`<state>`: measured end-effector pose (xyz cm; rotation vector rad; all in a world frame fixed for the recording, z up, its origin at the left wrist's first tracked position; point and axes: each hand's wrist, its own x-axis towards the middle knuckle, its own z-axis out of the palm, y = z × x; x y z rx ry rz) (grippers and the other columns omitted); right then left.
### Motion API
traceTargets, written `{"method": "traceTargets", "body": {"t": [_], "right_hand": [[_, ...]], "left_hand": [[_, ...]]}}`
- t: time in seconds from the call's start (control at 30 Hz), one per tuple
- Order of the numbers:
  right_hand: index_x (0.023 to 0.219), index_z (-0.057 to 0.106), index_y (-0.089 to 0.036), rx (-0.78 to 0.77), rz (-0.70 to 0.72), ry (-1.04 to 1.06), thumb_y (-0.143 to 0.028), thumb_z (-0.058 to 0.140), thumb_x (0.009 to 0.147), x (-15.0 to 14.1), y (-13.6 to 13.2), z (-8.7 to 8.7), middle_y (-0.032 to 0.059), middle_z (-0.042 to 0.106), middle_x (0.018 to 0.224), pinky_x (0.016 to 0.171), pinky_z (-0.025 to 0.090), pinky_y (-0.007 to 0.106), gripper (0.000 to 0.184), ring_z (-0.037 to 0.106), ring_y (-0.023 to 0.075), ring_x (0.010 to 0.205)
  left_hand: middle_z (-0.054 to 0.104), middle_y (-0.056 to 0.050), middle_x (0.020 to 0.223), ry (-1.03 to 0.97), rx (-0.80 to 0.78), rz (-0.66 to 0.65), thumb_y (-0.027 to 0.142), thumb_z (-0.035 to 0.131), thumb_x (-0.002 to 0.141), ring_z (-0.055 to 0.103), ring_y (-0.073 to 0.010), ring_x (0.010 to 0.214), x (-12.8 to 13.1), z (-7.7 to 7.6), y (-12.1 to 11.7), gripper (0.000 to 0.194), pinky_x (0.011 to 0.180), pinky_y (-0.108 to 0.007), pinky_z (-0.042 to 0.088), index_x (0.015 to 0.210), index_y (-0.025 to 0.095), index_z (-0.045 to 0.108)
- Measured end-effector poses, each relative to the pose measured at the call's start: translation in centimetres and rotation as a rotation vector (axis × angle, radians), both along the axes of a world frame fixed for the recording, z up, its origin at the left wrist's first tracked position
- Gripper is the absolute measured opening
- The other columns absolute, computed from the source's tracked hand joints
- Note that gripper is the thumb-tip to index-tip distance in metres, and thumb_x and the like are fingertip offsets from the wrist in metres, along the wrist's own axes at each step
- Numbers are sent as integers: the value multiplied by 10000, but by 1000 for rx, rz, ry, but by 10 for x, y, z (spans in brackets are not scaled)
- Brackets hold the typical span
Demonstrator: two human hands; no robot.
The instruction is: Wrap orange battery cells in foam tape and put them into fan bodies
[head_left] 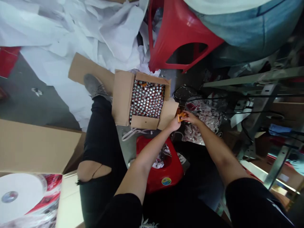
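Observation:
My left hand (175,123) and my right hand (190,117) meet just past the right flap of an open cardboard box (122,98). Between them is a small orange plastic piece (182,115), with the fingers of both hands closed on it. Its exact kind is too small to make out. Many small cylinders with shiny round ends, which look like batteries (148,99), fill the box in upright rows. Another orange bit (144,85) lies on top of them near the far side.
A red plastic stool (163,180) stands between my legs, and another red stool (187,28) is ahead, beside a seated person's jeans (251,31). Crumpled white sheeting (95,31) covers the floor. Plastic scraps (201,123) and a metal rack (268,98) are on the right.

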<state>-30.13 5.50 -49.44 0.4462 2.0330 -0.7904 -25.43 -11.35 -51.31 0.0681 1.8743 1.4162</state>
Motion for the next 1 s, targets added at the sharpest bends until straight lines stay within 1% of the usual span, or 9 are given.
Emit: {"method": "traceTargets", "body": {"t": [0.07,0.13,0.27,0.37,0.47,0.57,0.67,0.8,1.0], "right_hand": [[1235,685,-167,51,7,82,-218,773,765,-2,-3,-8,115,761,1125,906,620,419,481,743,234,960],[1102,734,-165,78,34,158,-170,738,762,-9,-4,-5,123,765,1146,1019,573,442,340,732,255,1040],[1005,757,-185,107,83,378,-149,571,860,-33,-29,22,121,766,1154,1132,490,439,238,695,271,1139],[1065,763,-209,-34,309,567,-150,517,910,-53,-96,29,87,768,1166,1111,498,386,296,692,250,1149],[1183,757,-232,-192,583,492,-131,535,925,-77,-190,7,38,767,1248,1105,502,330,355,696,205,1172],[1405,637,-144,-88,537,504,-193,520,986,-107,-267,-35,135,626,1497,1227,397,407,438,570,254,1396],[1462,562,-80,48,473,515,-441,626,990,-134,-303,-76,236,576,1515,1279,283,541,598,465,367,1486],[1464,532,-56,112,516,452,-677,779,817,-157,-306,-114,274,574,1496,1261,307,567,930,489,426,1453],[1364,638,-113,47,621,404,-674,757,834,-182,-282,-129,209,632,1453,1241,350,548,781,531,428,1408]], "left_hand": [[737,-136,1260,24,-22,-14,154,601,917,700,-229,1110,5,9,-4,428,1013,-338,535,1340,160,664],[735,-104,1275,62,-50,-37,143,542,952,691,-205,1134,9,18,-26,373,1051,-322,521,1287,192,701],[682,-97,1361,152,-236,-41,189,444,1017,588,-239,1300,5,27,-113,385,1175,-411,435,1326,218,672],[646,-180,1377,162,-411,-106,243,539,993,487,-354,1396,-5,25,-177,336,1225,-542,335,1277,149,690],[706,-183,1223,134,-478,-260,331,631,963,552,-383,1313,-11,25,-208,231,1178,-538,372,1003,148,766],[750,-179,1105,102,-487,-403,406,627,965,649,-366,1182,-7,30,-209,293,1085,-510,450,893,174,791],[770,-200,1086,62,-473,-502,340,649,930,703,-367,1101,3,34,-201,226,986,-489,500,931,192,820],[780,-223,1104,17,-421,-565,202,653,876,720,-379,1105,15,33,-189,209,995,-509,476,960,206,845],[783,-228,1107,-30,-366,-597,179,620,892,713,-402,1130,19,37,-172,290,1027,-573,427,1047,246,857]]}}
